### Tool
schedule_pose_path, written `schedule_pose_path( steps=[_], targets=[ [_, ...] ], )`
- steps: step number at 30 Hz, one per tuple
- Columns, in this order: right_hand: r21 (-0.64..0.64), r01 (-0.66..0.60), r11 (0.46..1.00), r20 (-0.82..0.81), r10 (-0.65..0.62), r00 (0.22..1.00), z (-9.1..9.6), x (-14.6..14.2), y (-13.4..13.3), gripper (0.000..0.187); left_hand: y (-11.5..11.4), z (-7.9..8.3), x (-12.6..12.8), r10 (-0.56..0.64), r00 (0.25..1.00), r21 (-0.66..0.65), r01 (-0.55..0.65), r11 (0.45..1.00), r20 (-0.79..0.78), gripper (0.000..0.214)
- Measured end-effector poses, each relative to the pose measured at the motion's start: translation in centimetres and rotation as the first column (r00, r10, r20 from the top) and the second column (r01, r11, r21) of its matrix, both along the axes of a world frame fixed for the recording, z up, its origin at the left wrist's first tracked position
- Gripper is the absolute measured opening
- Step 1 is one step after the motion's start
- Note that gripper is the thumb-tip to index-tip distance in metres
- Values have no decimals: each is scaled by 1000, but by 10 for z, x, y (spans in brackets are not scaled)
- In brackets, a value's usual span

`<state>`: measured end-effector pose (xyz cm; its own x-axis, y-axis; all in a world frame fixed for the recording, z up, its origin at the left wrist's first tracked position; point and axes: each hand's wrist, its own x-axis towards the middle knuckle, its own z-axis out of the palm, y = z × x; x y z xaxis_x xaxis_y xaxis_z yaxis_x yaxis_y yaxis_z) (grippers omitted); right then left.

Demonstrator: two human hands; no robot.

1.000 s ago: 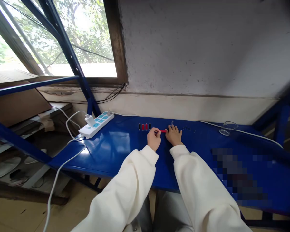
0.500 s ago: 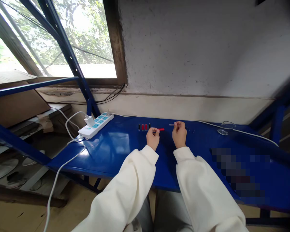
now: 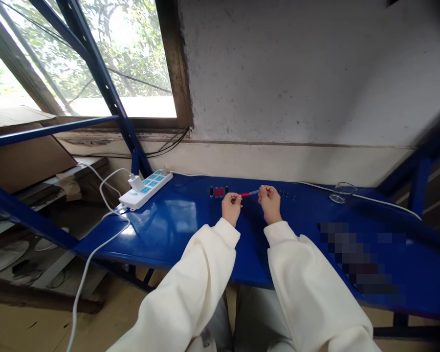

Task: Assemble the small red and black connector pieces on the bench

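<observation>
Above the blue table (image 3: 176,230), my left hand (image 3: 231,207) is closed on a small red piece (image 3: 245,194). My right hand (image 3: 270,203) pinches a thin grey pin (image 3: 255,192). The pin's tip meets the end of the red piece between the two hands. Just behind my left hand stands a short row of small black and red pieces (image 3: 219,191). A few tiny dark parts (image 3: 286,195) lie on the table past my right hand.
A white power strip (image 3: 145,189) with a white cable lies at the table's back left. A coil of thin wire (image 3: 341,193) rests at the back right. Blue shelf struts and a window are on the left; a grey wall is behind.
My right hand lifted the grey pin off the table, then brought it left until its tip met the red piece in my left hand.
</observation>
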<state>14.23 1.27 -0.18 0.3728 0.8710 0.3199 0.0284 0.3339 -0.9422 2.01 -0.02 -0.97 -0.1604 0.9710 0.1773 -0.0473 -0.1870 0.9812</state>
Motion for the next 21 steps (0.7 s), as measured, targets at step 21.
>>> schedule_pose_path(
  steps=[21],
  targets=[
    [-96, -387, 917, 86, 395, 915, -9, -13, 0, 33, 1, -1, 1, -123, 990, 11, 124, 992, -66, 53]
  ],
)
